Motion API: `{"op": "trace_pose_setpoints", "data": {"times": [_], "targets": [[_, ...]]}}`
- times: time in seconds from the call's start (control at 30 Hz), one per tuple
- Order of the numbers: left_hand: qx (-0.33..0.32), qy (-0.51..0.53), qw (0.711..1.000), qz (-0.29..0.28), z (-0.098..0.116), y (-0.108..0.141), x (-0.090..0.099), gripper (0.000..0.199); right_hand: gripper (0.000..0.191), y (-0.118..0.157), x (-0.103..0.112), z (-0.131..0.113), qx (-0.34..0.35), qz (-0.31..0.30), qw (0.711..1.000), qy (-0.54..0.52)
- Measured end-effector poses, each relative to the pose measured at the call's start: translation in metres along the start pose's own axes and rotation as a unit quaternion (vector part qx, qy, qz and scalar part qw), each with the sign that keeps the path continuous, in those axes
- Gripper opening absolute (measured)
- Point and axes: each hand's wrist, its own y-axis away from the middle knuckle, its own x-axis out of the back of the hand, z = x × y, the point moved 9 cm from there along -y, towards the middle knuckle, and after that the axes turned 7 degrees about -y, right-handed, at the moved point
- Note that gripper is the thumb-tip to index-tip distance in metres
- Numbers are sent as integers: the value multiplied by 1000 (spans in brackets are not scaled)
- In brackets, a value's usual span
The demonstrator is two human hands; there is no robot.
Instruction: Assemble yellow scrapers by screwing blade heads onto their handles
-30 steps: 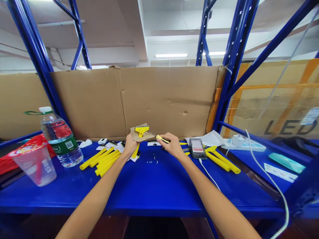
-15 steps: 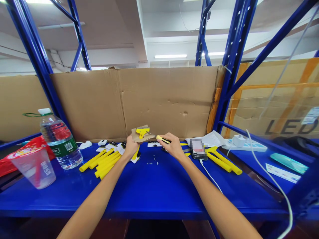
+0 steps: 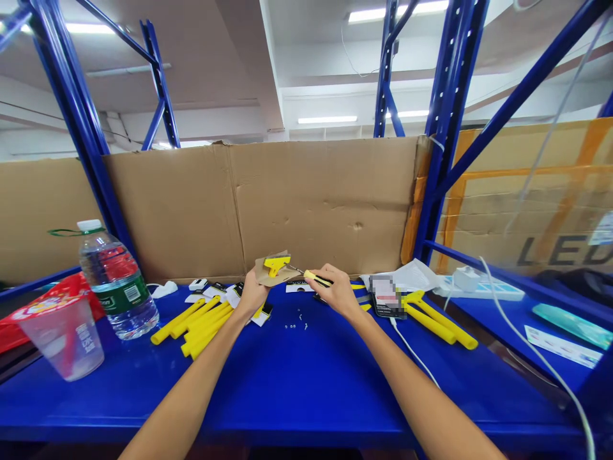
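My left hand [image 3: 253,292] is closed round a yellow scraper head [image 3: 276,264] and a piece of brown cardboard [image 3: 263,275] behind it. A screwdriver [image 3: 318,278] with a yellow and black handle is gripped in my right hand [image 3: 338,291]; its shaft points left, with the tip at the scraper head's right end. Below the hands, several tiny screws and nuts [image 3: 293,326] lie on the blue table [image 3: 306,390]. Several yellow handles [image 3: 205,322] are piled left of my left hand, beside black and white packets [image 3: 234,294].
A water bottle [image 3: 117,281] and a plastic cup [image 3: 67,335] stand at the left. To the right lie a phone [image 3: 387,300] on a white cable, more yellow tools [image 3: 438,319] and a power strip [image 3: 493,291]. Cardboard [image 3: 320,204] stands along the back.
The camera view has tilted slightly upward, so the table and hands appear lower. Both hands keep their holds, with the screwdriver tip still at the scraper head.
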Motion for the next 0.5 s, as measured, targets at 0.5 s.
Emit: {"op": "trace_pose_setpoints", "data": {"times": [0.5], "targets": [[4, -3, 1000, 13, -5, -2, 0, 28, 27, 2, -4, -8, -1, 29, 999, -32]]}}
